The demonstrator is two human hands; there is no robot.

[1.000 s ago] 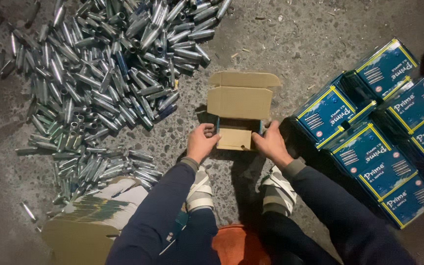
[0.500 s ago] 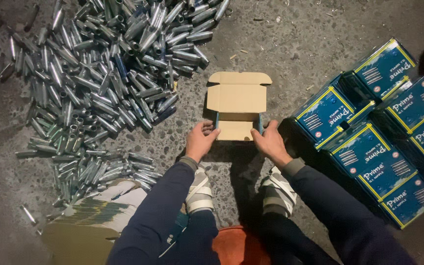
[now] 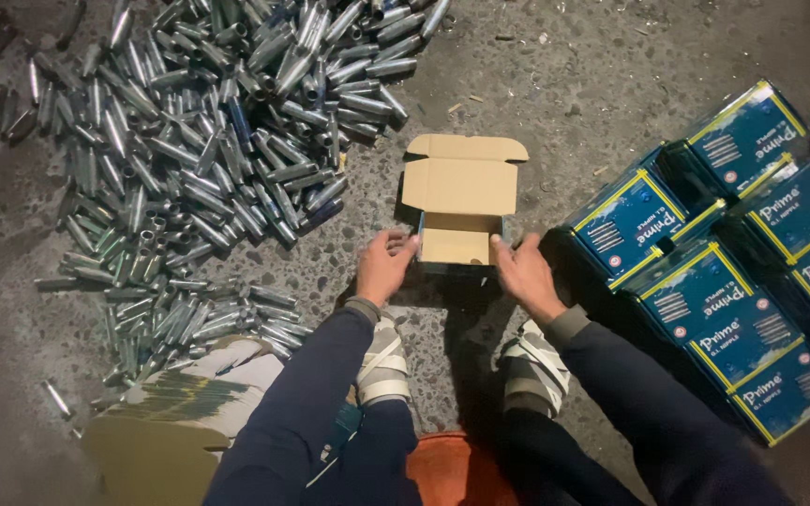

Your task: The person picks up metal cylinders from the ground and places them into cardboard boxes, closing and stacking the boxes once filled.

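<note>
While you're crouched over the concrete floor (image 3: 592, 84), the big heap of silvery metal tubes (image 3: 208, 150) sprawls across the left side, with a stack of flattened cardboard (image 3: 180, 412) near your left knee. Your left hand (image 3: 384, 266) grips the left wall of the small open cardboard box (image 3: 459, 201), fingers curled over its edge. That box sits on the floor right in front of your sandalled feet, lid flap thrown back away from you, nothing visible inside. Your right hand (image 3: 523, 272) clamps the right wall the same way. Off to the right, a cluster of closed blue boxes with yellow trim (image 3: 719, 281) sits just beside your right arm. Compared with a second ago, not much has changed: both hands are still on the box and it's stayed roughly put.
</note>
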